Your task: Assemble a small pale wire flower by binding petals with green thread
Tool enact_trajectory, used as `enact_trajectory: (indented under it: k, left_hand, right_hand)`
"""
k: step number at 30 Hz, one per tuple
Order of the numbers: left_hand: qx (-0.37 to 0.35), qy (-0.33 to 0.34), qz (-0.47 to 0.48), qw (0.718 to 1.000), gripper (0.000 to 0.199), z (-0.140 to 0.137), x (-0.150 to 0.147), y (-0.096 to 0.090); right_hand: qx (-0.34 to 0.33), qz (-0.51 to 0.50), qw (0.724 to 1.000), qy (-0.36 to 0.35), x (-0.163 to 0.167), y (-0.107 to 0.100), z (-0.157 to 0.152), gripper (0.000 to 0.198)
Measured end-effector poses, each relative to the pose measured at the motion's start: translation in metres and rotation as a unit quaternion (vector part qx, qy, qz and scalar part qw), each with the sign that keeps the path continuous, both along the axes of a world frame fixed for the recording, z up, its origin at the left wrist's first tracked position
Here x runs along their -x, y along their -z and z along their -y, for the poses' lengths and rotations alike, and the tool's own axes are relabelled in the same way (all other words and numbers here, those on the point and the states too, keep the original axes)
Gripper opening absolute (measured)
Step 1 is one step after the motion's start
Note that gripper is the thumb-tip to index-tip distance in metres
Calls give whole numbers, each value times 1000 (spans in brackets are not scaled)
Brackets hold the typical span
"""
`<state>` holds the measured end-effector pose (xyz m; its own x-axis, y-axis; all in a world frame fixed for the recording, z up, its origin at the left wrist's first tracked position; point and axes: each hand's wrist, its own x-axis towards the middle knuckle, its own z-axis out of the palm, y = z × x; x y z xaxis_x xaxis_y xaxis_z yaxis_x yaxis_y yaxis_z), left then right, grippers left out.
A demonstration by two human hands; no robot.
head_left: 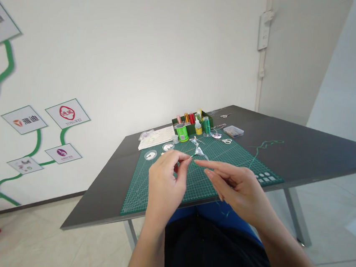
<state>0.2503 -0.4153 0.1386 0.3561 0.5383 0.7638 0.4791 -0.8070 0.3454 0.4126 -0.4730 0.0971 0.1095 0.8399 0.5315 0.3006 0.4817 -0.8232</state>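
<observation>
My left hand is closed, its thumb and forefinger pinching a thin wire. A small white petal-like piece shows just past those fingertips, on the wire. From the right comes my right hand, index finger stretched towards the pinch and thumb apart below it. A bit of green thread shows by that index fingertip; whether it touches the finger, I cannot tell. Both hands are above the front of a green cutting mat.
Behind the hands stand a dark green box of bottles and tubes, a bright green can and a glue bottle. Around them are round dishes, scissors, a clear case and loose green thread.
</observation>
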Motion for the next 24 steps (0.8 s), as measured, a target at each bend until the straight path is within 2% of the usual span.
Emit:
enact_trajectory:
  k: [8, 15, 20, 24]
  left_hand:
    - [-31, 0, -12, 999, 15, -3, 2, -3]
    - [-51, 14, -9, 999, 13, -6, 4, -1]
    - [-57, 17, -20, 998, 14, -5, 3, 0]
    - [-61, 18, -25, 998, 14, -5, 4, -2]
  right_hand:
    - [6, 61, 998, 5, -4, 4, 18, 35]
    - [-12, 128, 992, -16, -15, -4, 39, 31]
    - [-44, 145, 987, -48, -26, -20, 45, 25]
    - [-70, 133, 983, -103, -37, -44, 37, 24]
